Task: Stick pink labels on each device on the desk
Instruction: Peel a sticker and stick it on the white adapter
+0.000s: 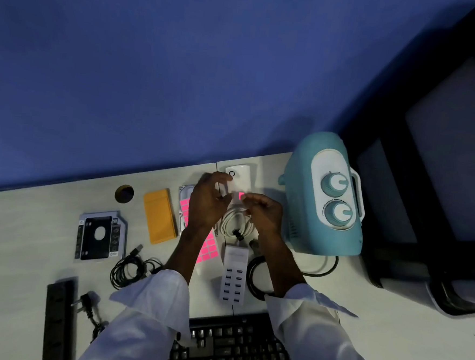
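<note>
A: Any free room? Desk (31, 221) edge along the blue wall, upper frame; bare patch at far left, crowded mid-frame.

B: Hands? Left hand (208, 203) half open over the label sheet (209, 248), fingers loosely curled, grip unclear. Right hand (265, 212) pinching a pink label (241, 196) just above the coiled white cable (234, 223), below the white box (239, 177).

A: Containers? None seen.

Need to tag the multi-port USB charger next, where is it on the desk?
In the head view the white USB charger lies centre, between the forearms, just beyond the keyboard, with the pink label sheet to its left.
</note>
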{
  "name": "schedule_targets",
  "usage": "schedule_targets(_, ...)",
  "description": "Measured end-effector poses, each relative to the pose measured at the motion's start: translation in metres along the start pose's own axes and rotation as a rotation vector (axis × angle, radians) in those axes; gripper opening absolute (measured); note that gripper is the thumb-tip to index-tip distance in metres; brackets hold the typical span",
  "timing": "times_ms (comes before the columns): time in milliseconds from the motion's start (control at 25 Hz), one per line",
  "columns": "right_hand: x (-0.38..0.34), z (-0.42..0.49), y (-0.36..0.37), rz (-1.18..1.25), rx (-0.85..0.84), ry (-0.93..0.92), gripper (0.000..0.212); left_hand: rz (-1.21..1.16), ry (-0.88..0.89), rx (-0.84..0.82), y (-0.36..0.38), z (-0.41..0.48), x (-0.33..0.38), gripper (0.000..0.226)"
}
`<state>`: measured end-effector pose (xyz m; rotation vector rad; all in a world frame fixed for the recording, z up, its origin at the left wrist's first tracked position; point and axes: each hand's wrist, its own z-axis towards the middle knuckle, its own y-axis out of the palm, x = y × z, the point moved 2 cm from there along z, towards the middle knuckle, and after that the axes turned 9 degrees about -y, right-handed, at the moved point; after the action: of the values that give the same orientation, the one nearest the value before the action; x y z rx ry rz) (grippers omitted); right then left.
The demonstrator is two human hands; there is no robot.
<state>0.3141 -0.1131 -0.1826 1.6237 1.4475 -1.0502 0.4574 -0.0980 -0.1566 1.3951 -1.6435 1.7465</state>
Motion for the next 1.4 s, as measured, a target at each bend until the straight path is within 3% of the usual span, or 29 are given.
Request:
schedule_targets(200, 0.002, 0.032, 0.013, 0.004, 0.085, -0.026, 0.008, 0.147, 0.093, 0.054, 0.021, 0.033, 0.006, 0.051)
schedule_targets(840, -0.006, 0.056, 0.036, -0.166, 0.2, -0.086, 0.013, 0.139, 0.075, 0.012, 0.037, 0.049, -0.01, 0.036)
schedule_targets(1160, 0.013, 0.057, 0.028, -0.23, 0.173, 0.189, 0.049, 0.165, 0.075, 0.007, 0.038, 0.048, -0.014, 0.046)
schedule_targets(1400, 0.016, 0.037, 0.014, -0.265, 0.185, 0.078, 0.027, 0.159, 0.065, -0.006, 0.026, 0.034, -0.017, 0.061)
